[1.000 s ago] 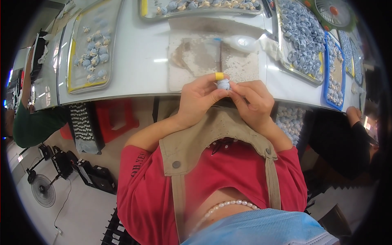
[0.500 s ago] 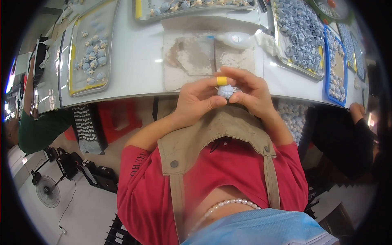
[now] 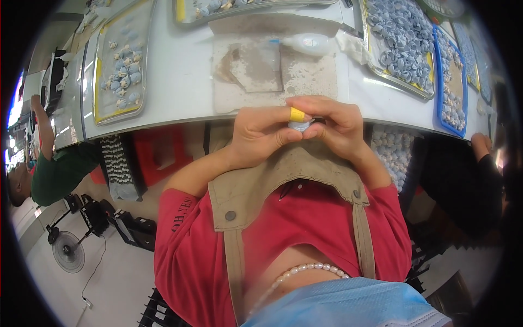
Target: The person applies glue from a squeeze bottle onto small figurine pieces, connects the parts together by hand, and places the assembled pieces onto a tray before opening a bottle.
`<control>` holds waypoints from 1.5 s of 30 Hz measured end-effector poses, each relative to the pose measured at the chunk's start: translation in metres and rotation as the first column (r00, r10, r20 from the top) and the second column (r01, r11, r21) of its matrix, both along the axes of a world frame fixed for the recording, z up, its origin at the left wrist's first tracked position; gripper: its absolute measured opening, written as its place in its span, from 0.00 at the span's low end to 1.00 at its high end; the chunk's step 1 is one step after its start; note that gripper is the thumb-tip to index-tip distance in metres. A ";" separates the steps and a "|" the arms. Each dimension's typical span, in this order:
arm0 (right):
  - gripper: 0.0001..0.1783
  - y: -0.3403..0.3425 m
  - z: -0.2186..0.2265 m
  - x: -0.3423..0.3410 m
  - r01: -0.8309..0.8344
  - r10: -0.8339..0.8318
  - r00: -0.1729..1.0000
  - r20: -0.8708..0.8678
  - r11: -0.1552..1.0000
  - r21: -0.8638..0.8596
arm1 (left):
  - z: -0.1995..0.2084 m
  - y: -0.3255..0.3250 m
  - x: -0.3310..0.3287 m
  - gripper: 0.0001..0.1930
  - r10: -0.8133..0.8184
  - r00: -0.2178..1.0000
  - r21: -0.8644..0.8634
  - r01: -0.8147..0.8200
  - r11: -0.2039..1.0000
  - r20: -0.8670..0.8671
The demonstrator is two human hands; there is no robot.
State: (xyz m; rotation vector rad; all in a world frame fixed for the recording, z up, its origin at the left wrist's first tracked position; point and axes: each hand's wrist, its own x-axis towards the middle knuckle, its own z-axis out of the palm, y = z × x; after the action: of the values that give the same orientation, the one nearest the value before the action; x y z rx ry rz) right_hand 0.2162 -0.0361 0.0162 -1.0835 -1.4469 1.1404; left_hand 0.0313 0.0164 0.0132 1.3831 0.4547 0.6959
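Small pale-blue rounded piece (image 3: 299,125), clamped in left hand's (image 3: 261,133) grip, right hand's (image 3: 335,125) grip too, yellow finger cot (image 3: 297,114).

We hold both hands together at the near edge of the table (image 3: 180,82). Our left hand (image 3: 261,133) is curled, fingers closed, with a yellow cot on the index fingertip. Our right hand (image 3: 335,128) meets it fingertip to fingertip, fingers bent. Both forearms angle inward from below the table edge.
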 end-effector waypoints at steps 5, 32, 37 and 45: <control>0.17 0.005 0.001 -0.005 -0.020 0.020 1.000 0.005 0.990 0.137 | 0.012 0.007 -0.008 0.12 0.019 0.995 0.082 -0.012 0.997 -0.093; 0.16 0.085 -0.005 0.031 0.377 -0.582 0.563 0.587 0.812 0.445 | -0.030 0.271 -0.033 0.18 0.482 0.673 0.775 0.224 0.591 -0.561; 0.20 0.070 -0.015 0.042 0.356 -0.392 0.524 0.756 0.907 0.224 | 0.011 0.228 -0.045 0.16 0.449 0.751 0.507 -0.177 0.843 -0.485; 0.22 0.070 -0.021 0.041 0.438 -0.325 0.721 0.612 0.898 -0.039 | 0.013 0.073 -0.043 0.14 0.148 0.986 -0.558 -0.164 0.814 -0.074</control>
State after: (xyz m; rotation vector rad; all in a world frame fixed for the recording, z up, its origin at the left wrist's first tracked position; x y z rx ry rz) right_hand 0.2570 0.0344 -0.0048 -1.9024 -1.4831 0.6530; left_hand -0.0118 0.0894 0.0266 0.7977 0.7380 0.6086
